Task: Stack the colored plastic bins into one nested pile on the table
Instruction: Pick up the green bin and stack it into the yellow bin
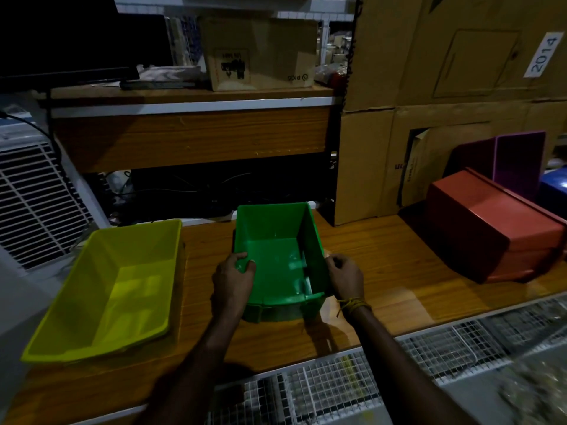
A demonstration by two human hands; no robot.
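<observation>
A green bin (277,259) stands upright in the middle of the wooden table (383,265). My left hand (233,279) grips its left wall near the front, thumb inside. Around its right front corner my right hand (345,277) is closed. To the left, a larger yellow bin (113,289) sits upright and empty. At the right, a red bin (494,228) lies upside down. Behind it a purple bin (518,164) leans on its side against cardboard, and a blue bin (553,191) peeks in at the frame's edge.
Tall cardboard boxes (429,87) wall off the back right. A wooden shelf (190,133) with a small carton rises behind the table. White wire grids (337,391) lie below the table's front edge, and a white slatted appliance (30,197) is at the left.
</observation>
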